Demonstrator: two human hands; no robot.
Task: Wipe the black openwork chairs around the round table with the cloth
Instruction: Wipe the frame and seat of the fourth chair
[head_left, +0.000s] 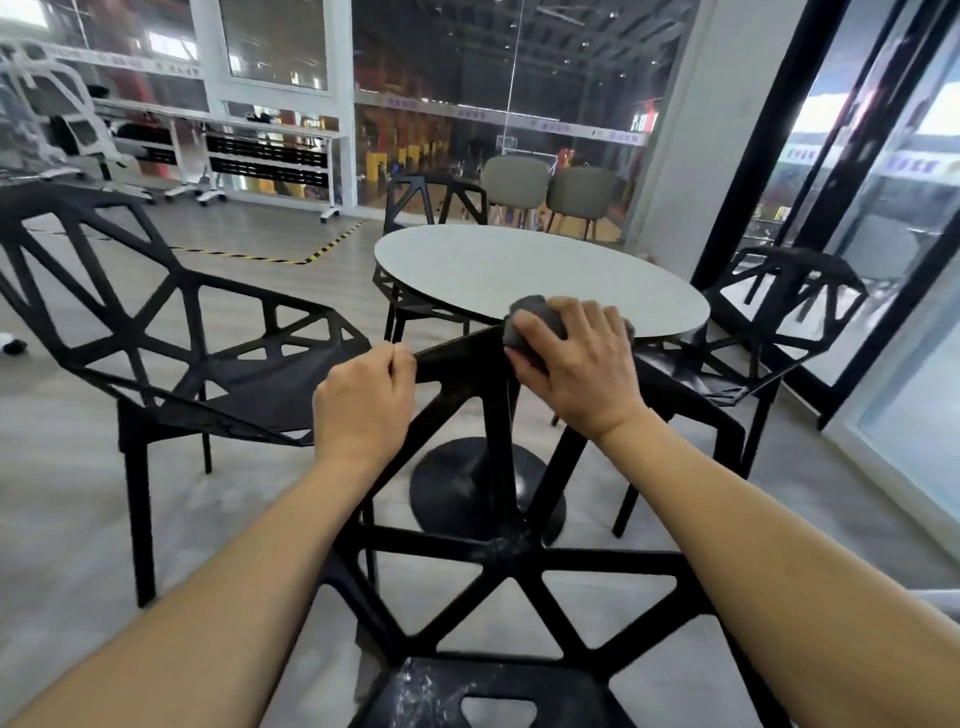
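A black openwork chair (498, 566) stands right in front of me, its back toward the round grey table (519, 270). My left hand (363, 400) grips the top rail of that chair's back. My right hand (582, 364) holds a bunched dark grey cloth (530, 317) pressed on the same top rail, near its peak. The chair's seat at the bottom of the view carries pale dusty marks. Three more black openwork chairs ring the table: one at the left (171, 332), one at the far side (431, 202), one at the right (779, 306).
The table's black round base (467, 483) sits on the grey floor behind the near chair. Two grey upholstered chairs (545, 192) stand beyond the table. Glass doors with black frames (831, 208) line the right. White desks (270, 150) stand at the back left.
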